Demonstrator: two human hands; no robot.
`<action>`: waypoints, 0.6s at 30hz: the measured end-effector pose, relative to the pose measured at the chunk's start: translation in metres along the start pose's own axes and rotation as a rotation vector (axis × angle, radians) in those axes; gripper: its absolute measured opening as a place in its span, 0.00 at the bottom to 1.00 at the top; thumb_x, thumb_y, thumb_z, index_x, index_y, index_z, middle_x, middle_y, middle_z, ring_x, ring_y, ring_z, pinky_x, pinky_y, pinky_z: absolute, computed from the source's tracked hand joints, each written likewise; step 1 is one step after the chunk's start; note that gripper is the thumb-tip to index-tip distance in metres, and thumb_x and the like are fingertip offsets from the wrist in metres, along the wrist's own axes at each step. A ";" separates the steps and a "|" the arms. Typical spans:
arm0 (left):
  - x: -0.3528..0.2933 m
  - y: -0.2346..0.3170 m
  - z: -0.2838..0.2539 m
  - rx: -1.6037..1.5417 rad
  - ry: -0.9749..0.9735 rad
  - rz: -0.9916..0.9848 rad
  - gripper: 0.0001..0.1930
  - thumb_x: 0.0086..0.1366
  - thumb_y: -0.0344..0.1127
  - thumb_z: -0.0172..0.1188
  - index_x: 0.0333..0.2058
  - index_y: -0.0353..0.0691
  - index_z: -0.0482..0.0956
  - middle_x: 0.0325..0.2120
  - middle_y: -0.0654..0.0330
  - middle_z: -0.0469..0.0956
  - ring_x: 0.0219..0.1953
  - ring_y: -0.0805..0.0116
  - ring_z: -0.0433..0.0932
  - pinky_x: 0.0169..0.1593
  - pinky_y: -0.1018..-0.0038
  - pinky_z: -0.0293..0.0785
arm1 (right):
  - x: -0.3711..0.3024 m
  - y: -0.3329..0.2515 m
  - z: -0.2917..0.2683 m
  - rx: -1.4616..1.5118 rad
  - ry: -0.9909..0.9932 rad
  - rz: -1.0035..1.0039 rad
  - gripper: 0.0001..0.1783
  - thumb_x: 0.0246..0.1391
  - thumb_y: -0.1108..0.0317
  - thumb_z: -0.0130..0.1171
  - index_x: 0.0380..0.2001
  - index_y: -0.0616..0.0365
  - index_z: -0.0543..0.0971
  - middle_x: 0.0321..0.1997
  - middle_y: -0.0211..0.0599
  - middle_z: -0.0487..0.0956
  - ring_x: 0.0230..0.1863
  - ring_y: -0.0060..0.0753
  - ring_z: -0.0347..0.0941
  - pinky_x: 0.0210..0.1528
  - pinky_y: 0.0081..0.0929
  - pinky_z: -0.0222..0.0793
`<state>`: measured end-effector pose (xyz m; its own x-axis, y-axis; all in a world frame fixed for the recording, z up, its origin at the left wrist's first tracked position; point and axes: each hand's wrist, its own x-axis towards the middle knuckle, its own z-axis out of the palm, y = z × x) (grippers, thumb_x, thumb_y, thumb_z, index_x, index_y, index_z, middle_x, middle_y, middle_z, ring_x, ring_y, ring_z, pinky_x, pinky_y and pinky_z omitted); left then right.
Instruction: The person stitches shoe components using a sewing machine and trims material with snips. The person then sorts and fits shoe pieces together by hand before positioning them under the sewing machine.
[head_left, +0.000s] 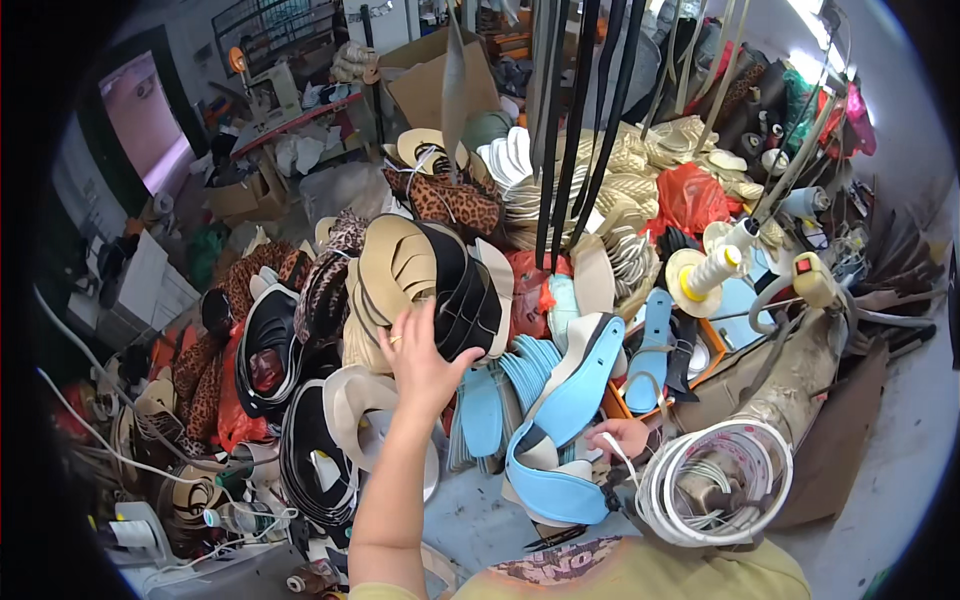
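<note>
My left hand [425,355] reaches up into a heap of shoe parts, its fingers apart and touching a stack of black soles [465,295] next to tan soles [395,265]. My right hand [622,437] is lower, pinching the edge of a light blue shoe upper [560,440] that lies on the work surface. A white thread runs from this hand. More light blue insoles [500,395] are fanned out just behind the upper.
Leopard-print pieces [450,200], black and white sole stacks [310,450] and red bags [690,195] crowd the bench. A thread cone [705,275] stands at right beside a worn machine arm [800,375] with a coil of white cord [715,480]. Black straps [575,120] hang overhead.
</note>
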<state>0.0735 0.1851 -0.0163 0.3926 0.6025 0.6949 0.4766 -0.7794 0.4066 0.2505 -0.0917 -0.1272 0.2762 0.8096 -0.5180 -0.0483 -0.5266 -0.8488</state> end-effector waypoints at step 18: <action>0.074 -0.062 -0.086 0.213 0.042 0.193 0.17 0.45 0.26 0.65 0.38 0.37 0.77 0.30 0.54 0.76 0.37 0.55 0.74 0.42 0.67 0.67 | 0.037 -0.096 -0.039 0.394 0.591 -0.646 0.07 0.54 0.70 0.54 0.33 0.63 0.76 0.28 0.26 0.76 0.29 0.16 0.68 0.32 0.17 0.64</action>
<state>0.0053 0.2635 0.0614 0.4610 0.4358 0.7730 0.5531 -0.8223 0.1338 0.3031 -0.0216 -0.0603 0.7969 0.5943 0.1084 -0.0066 0.1879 -0.9822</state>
